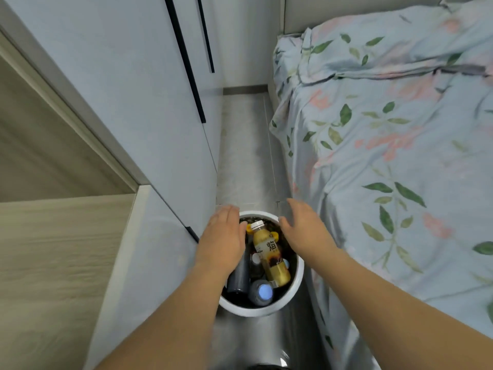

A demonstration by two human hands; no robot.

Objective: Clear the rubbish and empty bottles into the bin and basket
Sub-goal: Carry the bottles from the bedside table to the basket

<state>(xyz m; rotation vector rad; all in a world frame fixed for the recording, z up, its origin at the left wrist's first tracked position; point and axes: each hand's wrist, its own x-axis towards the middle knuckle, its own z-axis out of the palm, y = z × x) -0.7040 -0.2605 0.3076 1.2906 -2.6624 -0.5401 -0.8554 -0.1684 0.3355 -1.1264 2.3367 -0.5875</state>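
A round white bin (298,276) with a black liner stands on the floor between a cabinet and a bed. Inside it lie a yellow bottle (268,252) with a white cap, a dark grey bottle (238,276) and a dark bottle with a pale blue cap (262,292). My left hand (222,239) hovers over the bin's left rim with fingers straight, holding nothing. My right hand (304,231) is spread above the bin's right rim, also holding nothing.
White cabinet doors (160,116) with black handles run along the left, beside a wooden desktop (58,257). A bed with a floral blue cover (386,156) fills the right. A narrow strip of grey floor (245,156) leads ahead beyond the bin.
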